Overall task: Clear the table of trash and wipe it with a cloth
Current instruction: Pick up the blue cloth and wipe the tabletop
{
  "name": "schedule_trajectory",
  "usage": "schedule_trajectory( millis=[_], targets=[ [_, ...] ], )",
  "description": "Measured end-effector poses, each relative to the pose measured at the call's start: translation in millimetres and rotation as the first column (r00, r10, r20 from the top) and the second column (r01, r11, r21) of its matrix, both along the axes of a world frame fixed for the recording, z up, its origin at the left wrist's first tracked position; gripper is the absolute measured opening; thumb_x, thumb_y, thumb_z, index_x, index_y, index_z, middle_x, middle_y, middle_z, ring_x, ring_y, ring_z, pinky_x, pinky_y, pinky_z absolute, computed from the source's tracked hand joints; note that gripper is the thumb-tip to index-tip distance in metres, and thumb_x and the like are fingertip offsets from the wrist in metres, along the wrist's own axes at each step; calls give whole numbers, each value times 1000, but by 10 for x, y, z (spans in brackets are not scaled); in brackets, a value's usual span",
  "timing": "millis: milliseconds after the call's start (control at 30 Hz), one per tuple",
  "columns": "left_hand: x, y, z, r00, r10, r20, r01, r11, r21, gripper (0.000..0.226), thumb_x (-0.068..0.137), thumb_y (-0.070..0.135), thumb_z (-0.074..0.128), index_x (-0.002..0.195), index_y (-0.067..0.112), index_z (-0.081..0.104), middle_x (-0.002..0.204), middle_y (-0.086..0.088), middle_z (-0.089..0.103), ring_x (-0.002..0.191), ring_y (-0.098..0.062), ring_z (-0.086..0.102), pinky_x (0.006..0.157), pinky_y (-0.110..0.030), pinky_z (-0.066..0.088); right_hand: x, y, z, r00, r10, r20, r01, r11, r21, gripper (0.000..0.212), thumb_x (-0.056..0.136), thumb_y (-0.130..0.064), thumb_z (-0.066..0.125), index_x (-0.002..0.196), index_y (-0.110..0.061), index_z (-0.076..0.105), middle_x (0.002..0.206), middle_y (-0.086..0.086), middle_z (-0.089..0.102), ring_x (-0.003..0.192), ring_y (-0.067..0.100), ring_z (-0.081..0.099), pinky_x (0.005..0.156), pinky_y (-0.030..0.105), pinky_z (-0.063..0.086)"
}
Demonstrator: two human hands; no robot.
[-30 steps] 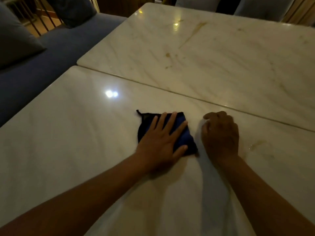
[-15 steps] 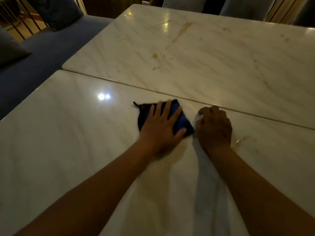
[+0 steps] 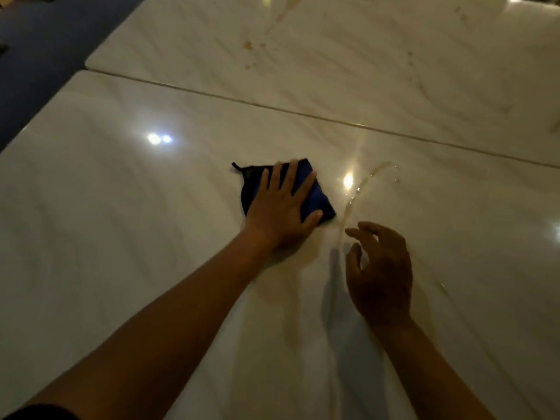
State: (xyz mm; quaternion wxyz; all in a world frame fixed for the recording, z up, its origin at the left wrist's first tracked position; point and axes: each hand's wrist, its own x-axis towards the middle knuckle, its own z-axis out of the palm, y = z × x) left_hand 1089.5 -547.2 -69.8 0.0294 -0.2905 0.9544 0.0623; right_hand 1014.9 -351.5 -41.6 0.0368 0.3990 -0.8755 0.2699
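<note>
- Lifted since a moment ago, the right hand (image 3: 380, 274) now hovers off the bench (image 3: 121, 237), grip apart, fingers loosely spread
- Left hand (image 3: 280, 212) presses flat, fingers straight, on the blue cloth (image 3: 319, 201)
- Cloth lies mid-bench, just left of a wet streak (image 3: 360, 186)

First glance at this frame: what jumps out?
The left hand pressed flat on a dark blue cloth near the middle of the near marble table. Just right of the cloth runs a wet streak, with the right hand raised, fingers loosely curled, holding nothing. Brown stains mark the far table.
</note>
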Motion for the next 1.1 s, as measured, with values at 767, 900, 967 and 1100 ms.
schedule_trajectory(
  millis=[767,900,967,1100],
  targets=[
    [2436,3793,152,987,159,13,-159,985,69,79,96,69,31,160,31,2,167,-7,-9,153,-33,-12,123,-55,0,1089,2152,-66,904,417,96,-421,906,34,26,89,-10,61,112,-16,70,121,3,62,115,23,54,91,38,47],
    [2706,3600,91,984,174,31,-174,985,18,76,95,69,31,159,35,9,168,-6,0,153,-33,-2,123,-54,3,1224,2328,-43,845,526,95,-532,845,50,28,89,-10,61,114,-18,69,122,3,62,117,23,53,90,38,48],
    [2721,3270,72,916,399,36,-399,917,9,76,94,71,25,159,35,9,168,-7,2,153,-35,2,121,-57,8,1256,2349,-53,828,555,76,-560,826,62,29,89,-10,60,115,-18,69,122,4,62,116,25,53,89,39,49],
    [2646,3256,4,784,620,14,-620,784,-14,79,94,71,16,160,30,3,167,-9,-7,152,-36,-5,123,-52,-2,1290,2352,-81,834,545,90,-552,830,86,29,91,-11,58,116,-19,69,124,3,61,118,24,52,92,37,45]
  ],
)
